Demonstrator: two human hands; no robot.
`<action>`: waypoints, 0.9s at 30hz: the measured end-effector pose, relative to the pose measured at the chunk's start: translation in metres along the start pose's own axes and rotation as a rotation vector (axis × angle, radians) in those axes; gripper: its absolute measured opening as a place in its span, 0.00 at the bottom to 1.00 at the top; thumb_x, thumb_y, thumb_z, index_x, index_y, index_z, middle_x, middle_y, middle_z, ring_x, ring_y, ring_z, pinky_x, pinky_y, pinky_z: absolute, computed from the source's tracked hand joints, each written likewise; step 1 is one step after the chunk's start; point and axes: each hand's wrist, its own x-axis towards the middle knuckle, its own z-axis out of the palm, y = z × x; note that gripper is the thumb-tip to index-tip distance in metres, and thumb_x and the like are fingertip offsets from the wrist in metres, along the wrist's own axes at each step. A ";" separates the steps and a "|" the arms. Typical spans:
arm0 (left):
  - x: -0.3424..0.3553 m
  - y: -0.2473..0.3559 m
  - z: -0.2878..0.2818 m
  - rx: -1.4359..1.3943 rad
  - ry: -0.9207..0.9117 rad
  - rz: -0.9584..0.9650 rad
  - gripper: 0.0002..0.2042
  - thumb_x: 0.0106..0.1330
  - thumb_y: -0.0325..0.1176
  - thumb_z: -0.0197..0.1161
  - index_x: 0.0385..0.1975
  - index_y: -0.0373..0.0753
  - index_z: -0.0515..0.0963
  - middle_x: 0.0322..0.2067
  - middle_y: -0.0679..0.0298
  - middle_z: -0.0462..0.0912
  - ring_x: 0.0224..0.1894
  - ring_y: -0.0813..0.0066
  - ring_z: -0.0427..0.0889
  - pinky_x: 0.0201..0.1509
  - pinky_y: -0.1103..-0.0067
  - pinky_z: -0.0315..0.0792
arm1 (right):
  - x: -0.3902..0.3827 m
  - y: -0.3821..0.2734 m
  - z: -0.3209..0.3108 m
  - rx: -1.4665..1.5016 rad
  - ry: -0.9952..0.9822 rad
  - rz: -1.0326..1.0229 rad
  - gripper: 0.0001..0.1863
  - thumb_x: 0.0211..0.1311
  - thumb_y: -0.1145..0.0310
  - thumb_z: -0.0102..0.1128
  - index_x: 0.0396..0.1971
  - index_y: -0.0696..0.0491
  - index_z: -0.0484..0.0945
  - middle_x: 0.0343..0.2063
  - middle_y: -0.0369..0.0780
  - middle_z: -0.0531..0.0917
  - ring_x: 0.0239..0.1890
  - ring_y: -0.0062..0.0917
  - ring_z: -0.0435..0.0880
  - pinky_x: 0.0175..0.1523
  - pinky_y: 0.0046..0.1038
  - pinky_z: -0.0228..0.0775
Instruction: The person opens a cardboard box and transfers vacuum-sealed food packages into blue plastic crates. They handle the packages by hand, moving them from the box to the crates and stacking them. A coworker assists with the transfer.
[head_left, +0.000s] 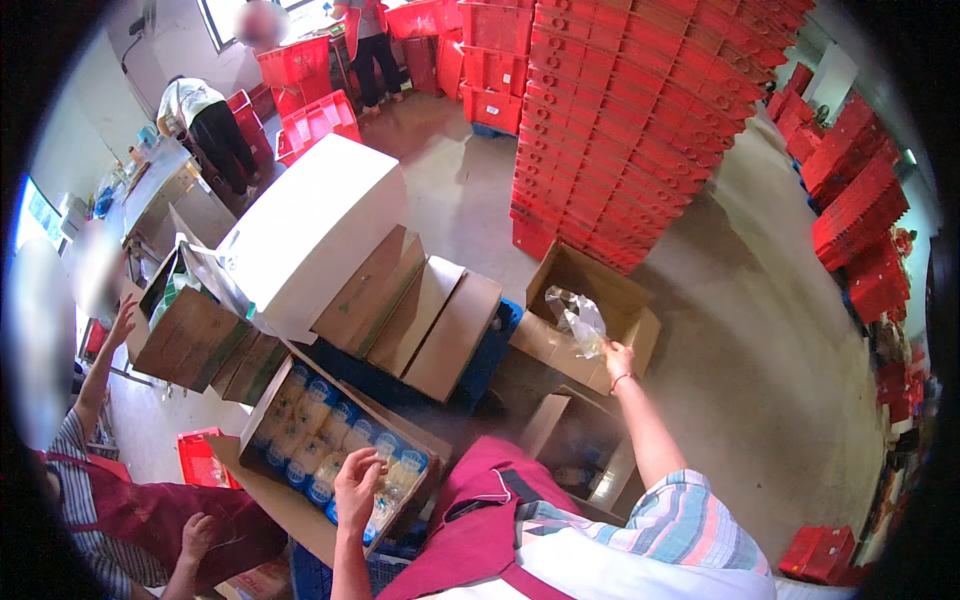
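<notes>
My right hand (617, 362) holds a crumpled clear plastic bag (572, 314) over an open, mostly empty-looking cardboard box (625, 305). My left hand (358, 480) is raised with loosely bent fingers and nothing visible in them, over the right side of an open carton (251, 458) packed with several blue-and-white wrapped packages (318, 410). Another open box (545, 425) sits below my right arm, its contents partly hidden.
A co-worker (165, 497) stands close on my left. A white box (325, 205) and cartons (435, 330) rest on a blue pallet (510, 318). Tall red crate stacks (630, 120) rise ahead, more (860, 220) line the right. Two people (215, 140) work farther back.
</notes>
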 end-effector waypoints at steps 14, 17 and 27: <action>0.148 -0.006 0.062 0.144 0.051 -0.326 0.10 0.63 0.23 0.55 0.44 0.32 0.74 0.34 0.60 0.81 0.36 0.77 0.79 0.42 0.81 0.73 | 0.272 0.095 0.064 0.039 0.229 0.295 0.10 0.48 0.78 0.46 0.31 0.50 0.69 0.22 0.38 0.73 0.15 0.24 0.71 0.15 0.28 0.61; 0.135 0.001 0.056 0.196 0.143 -0.458 0.10 0.63 0.23 0.55 0.43 0.32 0.74 0.34 0.60 0.81 0.35 0.77 0.79 0.42 0.81 0.73 | 0.287 0.079 0.110 0.294 0.026 0.508 0.09 0.53 0.75 0.47 0.34 0.50 0.73 0.26 0.39 0.77 0.17 0.25 0.74 0.17 0.27 0.64; 0.160 0.016 0.066 0.288 0.162 -0.585 0.11 0.63 0.26 0.55 0.44 0.34 0.75 0.33 0.61 0.82 0.35 0.77 0.80 0.38 0.81 0.73 | 0.400 0.154 0.127 0.526 0.016 0.301 0.05 0.54 0.73 0.55 0.31 0.53 0.77 0.27 0.33 0.77 0.31 0.22 0.76 0.40 0.24 0.70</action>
